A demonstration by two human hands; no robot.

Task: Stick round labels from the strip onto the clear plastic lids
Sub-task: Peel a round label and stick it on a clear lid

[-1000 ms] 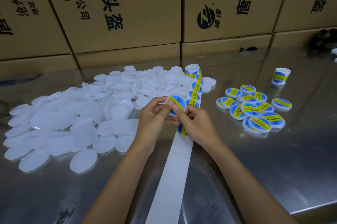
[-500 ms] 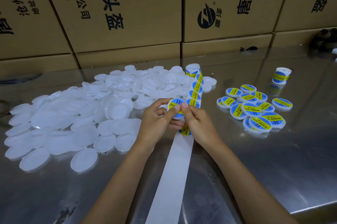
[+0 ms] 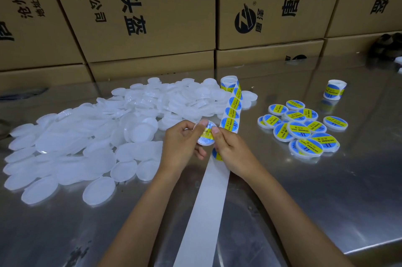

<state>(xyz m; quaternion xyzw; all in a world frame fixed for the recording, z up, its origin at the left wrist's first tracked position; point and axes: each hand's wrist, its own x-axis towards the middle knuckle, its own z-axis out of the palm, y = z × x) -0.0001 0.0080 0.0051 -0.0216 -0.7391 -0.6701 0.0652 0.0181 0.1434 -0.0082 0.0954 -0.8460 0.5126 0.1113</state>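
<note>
A shiny metal table (image 3: 326, 190) was seen carrying everything. On its left part a wide heap of clear plastic lids (image 3: 87, 136) was spread. A label strip (image 3: 214, 201) was laid down the middle, unrolled from a roll (image 3: 228, 82) stood behind the heap. To the right a cluster of labelled lids (image 3: 302, 127) was gathered, and a second roll (image 3: 335, 89) was stood beyond it.
</note>
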